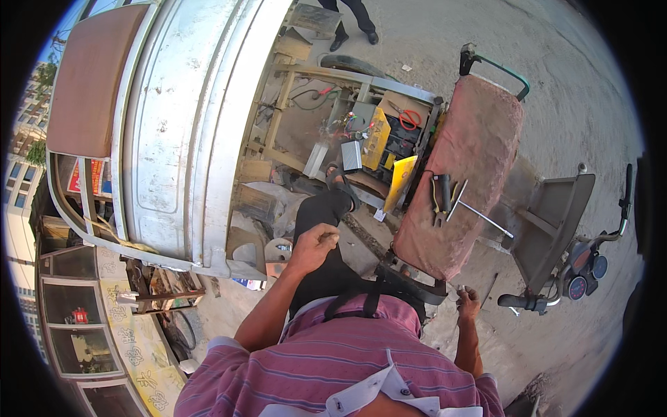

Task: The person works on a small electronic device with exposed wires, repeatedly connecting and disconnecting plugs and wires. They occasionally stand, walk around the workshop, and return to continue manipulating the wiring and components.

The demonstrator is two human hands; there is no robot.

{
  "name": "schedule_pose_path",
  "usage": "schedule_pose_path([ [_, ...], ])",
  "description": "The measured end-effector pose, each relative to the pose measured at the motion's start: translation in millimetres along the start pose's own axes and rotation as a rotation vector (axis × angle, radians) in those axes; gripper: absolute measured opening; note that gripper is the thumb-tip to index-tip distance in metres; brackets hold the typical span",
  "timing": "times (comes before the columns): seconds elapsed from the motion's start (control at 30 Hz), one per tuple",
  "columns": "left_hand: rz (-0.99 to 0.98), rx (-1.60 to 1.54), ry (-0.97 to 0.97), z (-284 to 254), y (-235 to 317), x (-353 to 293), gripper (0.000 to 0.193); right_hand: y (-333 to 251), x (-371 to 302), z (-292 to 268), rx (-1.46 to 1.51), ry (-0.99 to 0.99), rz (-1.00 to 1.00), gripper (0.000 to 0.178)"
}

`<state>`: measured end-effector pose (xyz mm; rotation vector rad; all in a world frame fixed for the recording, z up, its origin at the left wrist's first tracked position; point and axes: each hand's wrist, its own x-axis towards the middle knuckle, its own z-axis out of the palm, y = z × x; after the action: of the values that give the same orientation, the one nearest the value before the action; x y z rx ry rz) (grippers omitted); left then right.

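Reddish and dusty, the long seat (479, 132) lay just right of the open compartment (398, 97) in my head view, with tools resting on its cover: black-handled pliers (442, 194) and a T-handled wrench (486, 219). Red-handled scissors (410, 120) lay inside the compartment, near a yellow panel (399, 182) that leaned at its edge. Beside it, coloured wires (347, 121) spread loose, and a silver box (352, 156) sat near them within the metal frame (286, 90).

I watched the person's left hand (316, 248) hang above the dark trouser leg (321, 219), its fingers curled in and well apart from the wires; whether they pinched anything small, I could not tell. The right hand (467, 304) was low by the seat's near corner, fingers bent, and there too I could not make out whether anything was between them.

As I judged it, the work was part-way: the opening-up was done, since the insides lay bare and the tools were out. Left undone, as far as I saw, were the tidying of those wires and the covering of the compartment. Which wire ends were joined was too small for me to tell.
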<state>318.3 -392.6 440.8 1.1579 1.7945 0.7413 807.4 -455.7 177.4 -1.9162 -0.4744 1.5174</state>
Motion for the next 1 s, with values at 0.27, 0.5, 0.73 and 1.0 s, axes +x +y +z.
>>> schedule_pose_path([
  [0.27, 0.041, -0.038, 0.005, -9.2, 16.7, 24.2, 0.023, 7.4, -11.8, 0.3, 0.087, -0.019, 0.001, 0.024],
  [0.5, 0.045, 0.053, 0.005, -10.1, 25.2, 14.0, 0.022, 7.0, -6.3, 2.7, 0.147, -0.035, -0.040, 0.022],
  [0.73, 0.066, 0.027, -0.021, -6.6, 21.8, 21.9, 0.020, 17.0, -13.2, -6.1, 0.141, 0.038, -0.004, 0.025],
  [1.0, 0.001, -0.036, -0.055, 4.7, 0.0, 100.7, 0.020, -36.2, -19.1, 24.8, 0.102, -0.023, -0.033, 0.023],
])
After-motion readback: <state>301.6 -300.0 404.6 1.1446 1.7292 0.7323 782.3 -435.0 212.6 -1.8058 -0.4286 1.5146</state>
